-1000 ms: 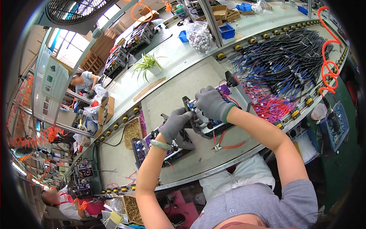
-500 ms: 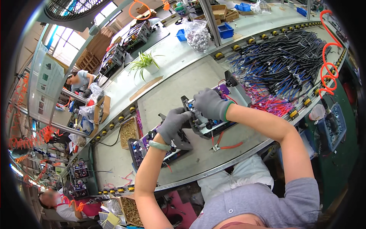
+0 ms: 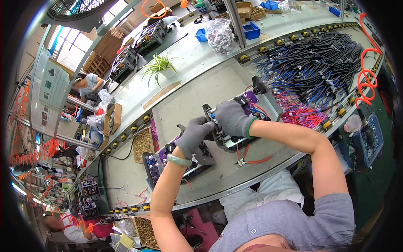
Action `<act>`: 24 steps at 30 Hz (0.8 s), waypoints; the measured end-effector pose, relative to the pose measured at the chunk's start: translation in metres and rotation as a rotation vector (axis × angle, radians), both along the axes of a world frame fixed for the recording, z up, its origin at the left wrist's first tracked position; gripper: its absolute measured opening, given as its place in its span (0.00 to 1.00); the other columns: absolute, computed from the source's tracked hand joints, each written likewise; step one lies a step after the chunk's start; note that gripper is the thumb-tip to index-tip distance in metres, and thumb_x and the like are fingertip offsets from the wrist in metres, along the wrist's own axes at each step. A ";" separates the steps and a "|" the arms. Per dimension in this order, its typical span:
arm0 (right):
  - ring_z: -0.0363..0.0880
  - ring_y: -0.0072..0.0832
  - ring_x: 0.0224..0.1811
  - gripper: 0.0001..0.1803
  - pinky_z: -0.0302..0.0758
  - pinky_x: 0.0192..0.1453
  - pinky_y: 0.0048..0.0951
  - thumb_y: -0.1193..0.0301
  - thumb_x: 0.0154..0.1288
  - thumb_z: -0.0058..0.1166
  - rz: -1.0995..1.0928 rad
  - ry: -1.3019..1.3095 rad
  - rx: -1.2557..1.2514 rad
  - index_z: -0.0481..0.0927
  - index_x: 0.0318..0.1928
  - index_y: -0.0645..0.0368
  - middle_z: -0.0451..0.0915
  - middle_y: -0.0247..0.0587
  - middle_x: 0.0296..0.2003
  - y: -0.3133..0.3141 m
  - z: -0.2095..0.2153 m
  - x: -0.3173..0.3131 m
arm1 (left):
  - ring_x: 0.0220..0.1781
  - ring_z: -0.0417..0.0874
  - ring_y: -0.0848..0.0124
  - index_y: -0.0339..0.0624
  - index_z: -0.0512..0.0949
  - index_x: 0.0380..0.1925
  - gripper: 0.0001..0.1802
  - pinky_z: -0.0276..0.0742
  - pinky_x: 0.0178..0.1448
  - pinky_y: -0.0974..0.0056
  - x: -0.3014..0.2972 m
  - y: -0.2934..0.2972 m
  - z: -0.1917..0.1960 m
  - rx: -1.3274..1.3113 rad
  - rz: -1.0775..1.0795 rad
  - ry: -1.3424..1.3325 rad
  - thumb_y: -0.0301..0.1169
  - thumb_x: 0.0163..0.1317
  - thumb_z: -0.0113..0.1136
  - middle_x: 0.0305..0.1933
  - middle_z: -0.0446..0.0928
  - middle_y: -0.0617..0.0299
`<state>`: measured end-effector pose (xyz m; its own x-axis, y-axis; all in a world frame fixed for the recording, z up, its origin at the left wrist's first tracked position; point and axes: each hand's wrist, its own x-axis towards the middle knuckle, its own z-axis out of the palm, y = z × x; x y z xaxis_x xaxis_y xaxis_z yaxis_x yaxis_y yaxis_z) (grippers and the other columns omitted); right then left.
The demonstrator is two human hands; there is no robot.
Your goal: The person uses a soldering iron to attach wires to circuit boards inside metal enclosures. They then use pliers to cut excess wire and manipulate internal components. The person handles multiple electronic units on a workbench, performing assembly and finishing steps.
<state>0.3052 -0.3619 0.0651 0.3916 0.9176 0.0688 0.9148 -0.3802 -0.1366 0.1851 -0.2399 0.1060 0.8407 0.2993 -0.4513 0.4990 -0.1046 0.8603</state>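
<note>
Grey gloves cover both my hands, which meet at the black end panel (image 3: pixel 208 111) of an open electronics chassis (image 3: pixel 273 110) with purple parts and wires. My right hand (image 3: pixel 232 117) bends over the inner side of that panel, fingers curled on something hidden beneath them. Against the panel's outer side, my left hand (image 3: pixel 194 136) has its thumb and fingers pinched together; what they grip is too small to make out. A second open chassis (image 3: pixel 154 168) lies under my left wrist. Red-handled cutting pliers (image 3: pixel 256 161) rest on the bench just in front of the first chassis.
A large heap of black, blue and red wire harnesses (image 3: pixel 315 67) lies to the right. Beside the left chassis stands a box of small brass-coloured parts (image 3: pixel 143 145). A coiled orange air hose (image 3: pixel 367 80) hangs at the right. Beyond are a potted plant (image 3: pixel 168 72) and co-workers.
The view has shifted slightly. Both hands stay at the same end panel, with only small movements of the fingers.
</note>
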 end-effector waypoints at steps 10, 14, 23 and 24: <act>0.87 0.45 0.39 0.11 0.82 0.44 0.44 0.69 0.60 0.58 0.229 0.151 0.088 0.84 0.42 0.57 0.85 0.48 0.36 -0.044 0.059 0.015 | 0.41 0.85 0.68 0.37 0.78 0.53 0.21 0.81 0.47 0.63 -0.019 -0.029 -0.017 0.841 0.195 -0.436 0.42 0.68 0.59 0.43 0.81 0.55; 0.86 0.45 0.40 0.11 0.81 0.43 0.45 0.69 0.62 0.55 0.168 0.184 0.129 0.83 0.44 0.54 0.85 0.48 0.34 -0.054 0.061 0.003 | 0.38 0.85 0.64 0.41 0.82 0.42 0.14 0.81 0.45 0.61 -0.018 -0.065 0.016 0.710 0.143 -0.685 0.37 0.61 0.67 0.43 0.81 0.54; 0.84 0.43 0.35 0.12 0.78 0.42 0.38 0.67 0.62 0.58 0.116 0.789 0.472 0.84 0.41 0.61 0.84 0.51 0.33 -0.059 0.046 0.005 | 0.39 0.84 0.53 0.40 0.81 0.37 0.17 0.78 0.43 0.53 -0.008 -0.043 -0.005 0.773 0.138 -0.477 0.44 0.66 0.59 0.37 0.81 0.50; 0.84 0.43 0.35 0.12 0.78 0.42 0.38 0.67 0.61 0.58 0.118 0.683 0.454 0.84 0.41 0.61 0.84 0.52 0.33 -0.055 0.046 0.007 | 0.39 0.84 0.53 0.39 0.81 0.37 0.17 0.78 0.44 0.54 -0.007 -0.043 -0.005 0.841 0.142 -0.475 0.44 0.67 0.59 0.37 0.82 0.50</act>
